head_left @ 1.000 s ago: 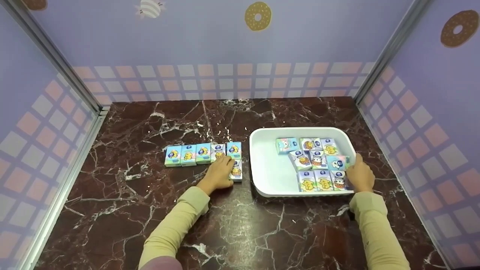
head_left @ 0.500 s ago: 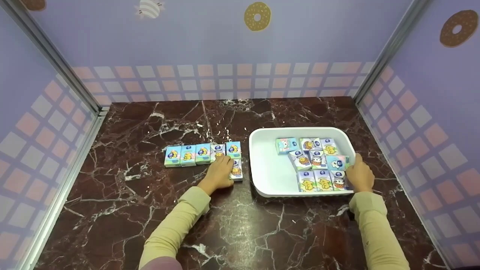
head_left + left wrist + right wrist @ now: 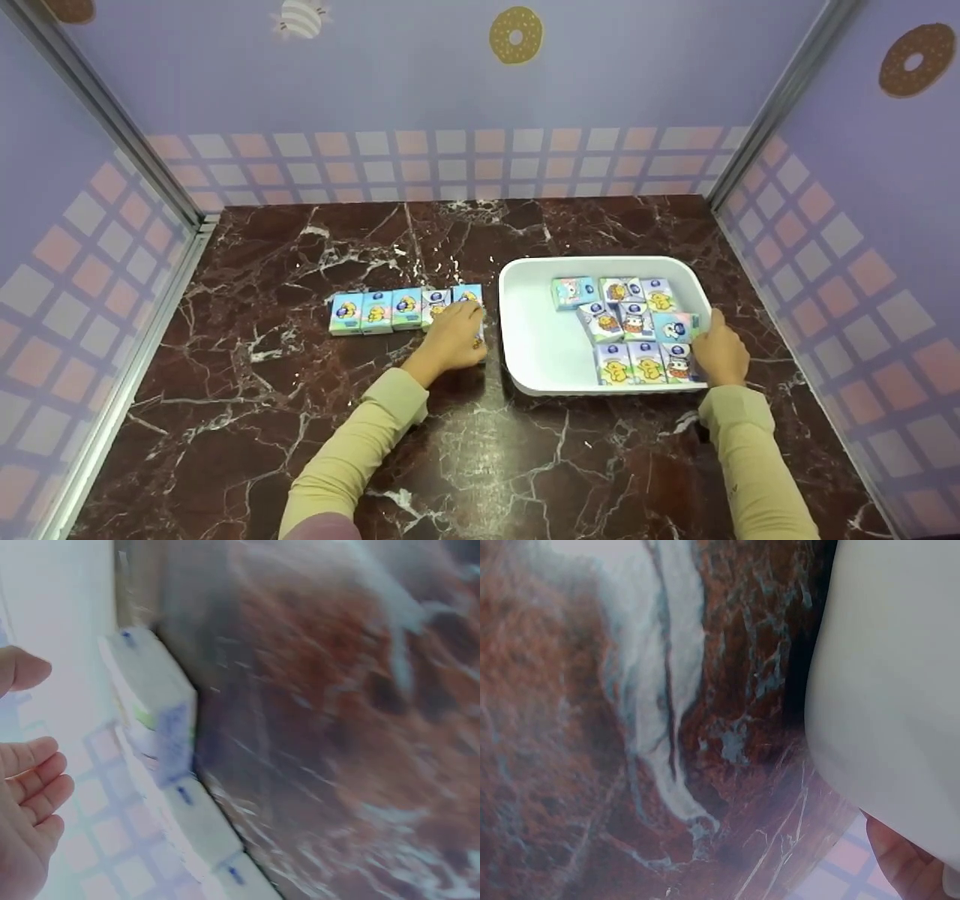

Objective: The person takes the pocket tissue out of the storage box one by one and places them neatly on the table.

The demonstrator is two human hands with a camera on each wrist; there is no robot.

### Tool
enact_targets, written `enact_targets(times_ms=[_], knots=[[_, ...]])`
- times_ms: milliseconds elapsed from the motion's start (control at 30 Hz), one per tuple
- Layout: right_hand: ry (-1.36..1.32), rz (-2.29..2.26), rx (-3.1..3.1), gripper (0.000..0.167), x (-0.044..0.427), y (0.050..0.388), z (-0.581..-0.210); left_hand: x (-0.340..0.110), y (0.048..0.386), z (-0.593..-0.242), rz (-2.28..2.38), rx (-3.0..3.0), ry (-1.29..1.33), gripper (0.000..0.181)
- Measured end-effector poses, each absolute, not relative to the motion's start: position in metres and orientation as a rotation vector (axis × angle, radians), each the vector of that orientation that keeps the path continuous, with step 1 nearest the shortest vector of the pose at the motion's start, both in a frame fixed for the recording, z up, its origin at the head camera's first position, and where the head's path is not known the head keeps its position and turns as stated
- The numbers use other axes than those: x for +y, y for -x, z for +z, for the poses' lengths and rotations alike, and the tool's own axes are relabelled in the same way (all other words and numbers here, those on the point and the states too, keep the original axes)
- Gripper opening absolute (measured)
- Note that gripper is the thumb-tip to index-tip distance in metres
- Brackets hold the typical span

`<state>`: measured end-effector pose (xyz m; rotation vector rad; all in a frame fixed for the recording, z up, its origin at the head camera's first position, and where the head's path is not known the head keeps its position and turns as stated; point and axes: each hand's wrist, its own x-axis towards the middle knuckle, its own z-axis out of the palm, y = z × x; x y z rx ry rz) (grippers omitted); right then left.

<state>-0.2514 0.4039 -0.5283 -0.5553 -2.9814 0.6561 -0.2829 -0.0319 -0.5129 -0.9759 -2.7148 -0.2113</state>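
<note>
My left hand [image 3: 448, 341] is over the right end of a row of small tissue packs [image 3: 377, 311] on the table. In the left wrist view its fingers [image 3: 41, 780] and thumb are loosely bent and spread apart, with a gap between them and the nearest tissue pack [image 3: 154, 705]. In the head view the hand covers most of that front pack. My right hand [image 3: 721, 352] grips the right rim of a white plastic tub [image 3: 544, 330]; the right wrist view shows fingers [image 3: 904, 859] against the tub's outer wall. Several tissue packs [image 3: 630, 362] lie face up inside the tub.
Dark red marbled table [image 3: 480, 450] lies under everything. Purple panels with a checked band [image 3: 450, 161] close off the back and both sides. The left part of the tub's floor is bare, white plastic.
My left hand has shifted right and slightly up, now covering more of the front tissue pack at the row's right end. My right hand and the tub stay in place.
</note>
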Motion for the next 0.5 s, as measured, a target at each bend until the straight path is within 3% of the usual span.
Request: enact_targets(times_ms=[500], knots=[[0.509, 0.628, -2.952, 0.049, 0.403, 0.25, -0.53, 0.033, 0.269, -0.493, -0.241, -2.741, 1.009, 0.045]])
